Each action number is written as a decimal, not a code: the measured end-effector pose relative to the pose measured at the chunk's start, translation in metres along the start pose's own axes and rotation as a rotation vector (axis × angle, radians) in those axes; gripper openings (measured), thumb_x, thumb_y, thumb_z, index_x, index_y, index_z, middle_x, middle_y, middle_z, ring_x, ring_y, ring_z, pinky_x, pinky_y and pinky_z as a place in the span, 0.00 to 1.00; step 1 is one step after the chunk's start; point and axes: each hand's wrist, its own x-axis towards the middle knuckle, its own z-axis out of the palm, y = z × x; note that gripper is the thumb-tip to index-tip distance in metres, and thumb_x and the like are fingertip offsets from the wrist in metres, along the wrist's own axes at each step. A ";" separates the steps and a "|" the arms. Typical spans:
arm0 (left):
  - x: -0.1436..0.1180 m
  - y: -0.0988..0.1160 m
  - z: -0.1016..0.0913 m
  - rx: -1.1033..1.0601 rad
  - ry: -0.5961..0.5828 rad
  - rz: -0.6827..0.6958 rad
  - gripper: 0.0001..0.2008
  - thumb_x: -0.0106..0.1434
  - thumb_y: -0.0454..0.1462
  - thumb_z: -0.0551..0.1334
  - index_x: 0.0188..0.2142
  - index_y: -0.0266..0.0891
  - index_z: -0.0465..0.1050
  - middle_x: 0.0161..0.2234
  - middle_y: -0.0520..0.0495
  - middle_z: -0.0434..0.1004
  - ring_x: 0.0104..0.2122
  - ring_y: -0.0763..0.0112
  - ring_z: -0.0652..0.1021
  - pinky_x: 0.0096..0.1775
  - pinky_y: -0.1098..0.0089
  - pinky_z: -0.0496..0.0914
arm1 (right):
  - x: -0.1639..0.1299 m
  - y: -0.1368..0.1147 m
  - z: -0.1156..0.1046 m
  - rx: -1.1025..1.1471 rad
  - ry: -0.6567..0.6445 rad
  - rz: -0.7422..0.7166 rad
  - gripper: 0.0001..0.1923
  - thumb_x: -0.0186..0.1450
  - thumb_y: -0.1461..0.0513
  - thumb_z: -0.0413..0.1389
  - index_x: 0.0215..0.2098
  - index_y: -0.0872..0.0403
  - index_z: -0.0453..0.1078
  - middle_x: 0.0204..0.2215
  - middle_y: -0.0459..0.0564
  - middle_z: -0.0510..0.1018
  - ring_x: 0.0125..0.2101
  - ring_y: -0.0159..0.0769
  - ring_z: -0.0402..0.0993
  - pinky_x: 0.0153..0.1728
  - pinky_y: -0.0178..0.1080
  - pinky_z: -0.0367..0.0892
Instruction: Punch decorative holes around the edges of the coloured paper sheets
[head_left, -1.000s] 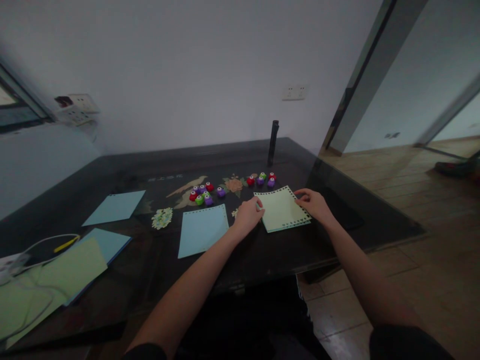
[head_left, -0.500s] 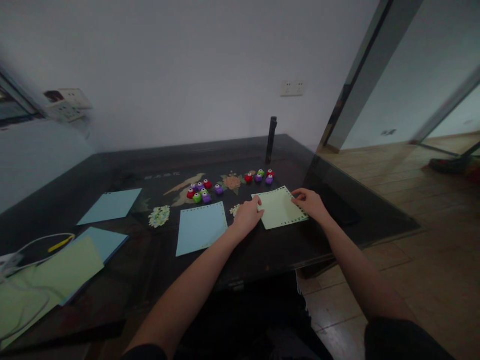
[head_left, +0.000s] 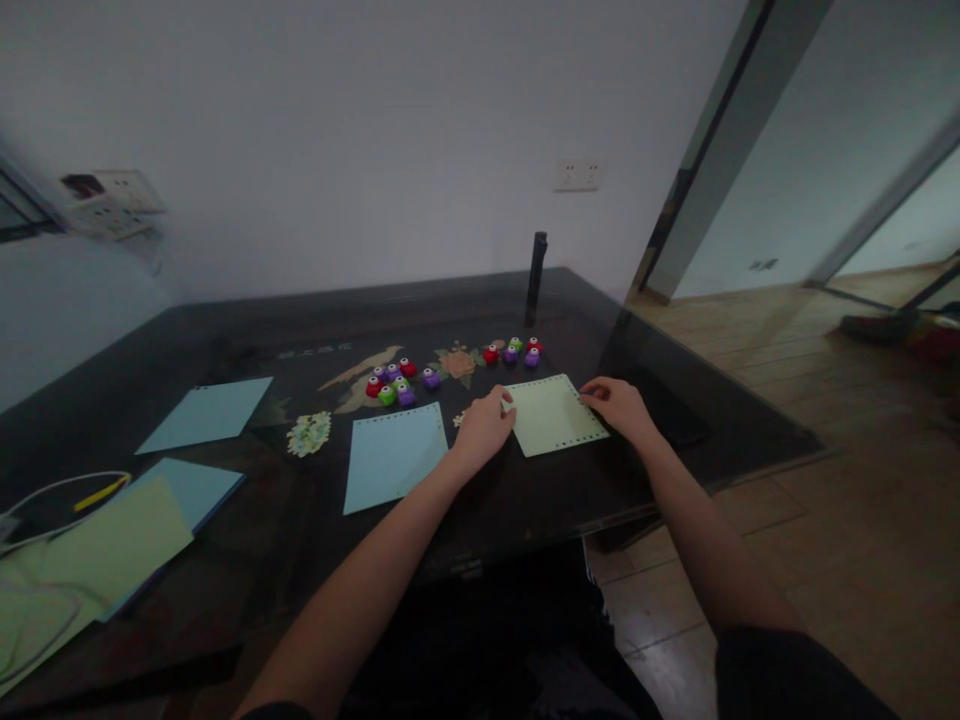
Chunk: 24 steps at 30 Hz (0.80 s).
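A pale green sheet of paper (head_left: 556, 415) with holes along its edges lies flat on the dark table between my hands. My left hand (head_left: 484, 430) has its fingers bent at the sheet's left edge, with thumb and forefinger close together on it. At the opposite edge, my right hand (head_left: 619, 405) pinches the paper between thumb and fingers. A light blue punched sheet (head_left: 396, 450) lies to the left, partly behind my left forearm. Beyond the sheets stand small red, green and purple one-eyed figures in two groups, a left group (head_left: 405, 395) and a right group (head_left: 511, 354).
A black upright stick-like object (head_left: 535, 280) stands near the back edge. Another blue sheet (head_left: 206, 415) lies at left, nearer a stack of green and blue paper (head_left: 142, 535) with a white cable and a yellow pen-like item (head_left: 100, 494). A dark flat object lies right of my right hand.
The view has turned slightly to the right, so everything sits a little further left. Both hands stay at the green sheet's edges, with hardly any shift.
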 end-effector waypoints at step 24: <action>-0.011 0.021 -0.020 -0.944 -0.174 -0.333 0.21 0.61 0.37 0.58 0.53 0.45 0.58 0.59 0.39 0.58 0.57 0.58 0.64 0.46 0.54 0.71 | 0.003 -0.001 0.005 0.292 -0.057 -0.030 0.09 0.57 0.62 0.56 0.36 0.55 0.73 0.33 0.52 0.78 0.32 0.36 0.74 0.34 0.39 0.70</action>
